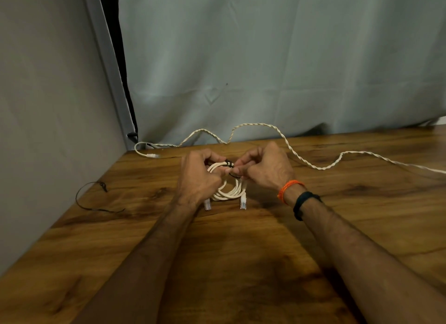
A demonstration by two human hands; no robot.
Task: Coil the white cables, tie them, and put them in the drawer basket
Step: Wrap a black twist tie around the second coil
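Observation:
A coiled white cable [231, 193] hangs just above the wooden table [241, 251], its two clear plugs dangling below the loops. My left hand [199, 176] grips the coil's top left side. A black tie [229, 164] is wrapped round the top of the coil, and my right hand [264, 168] pinches its loose end. A second white cable [289, 146], long and twisted, lies uncoiled along the table's far edge, one plug at the far left. No drawer basket is in view.
Another black tie [89, 198] lies loose near the table's left edge. A grey wall stands to the left and a pale curtain [265, 70] hangs behind the table. Orange threads and a black band circle my right wrist.

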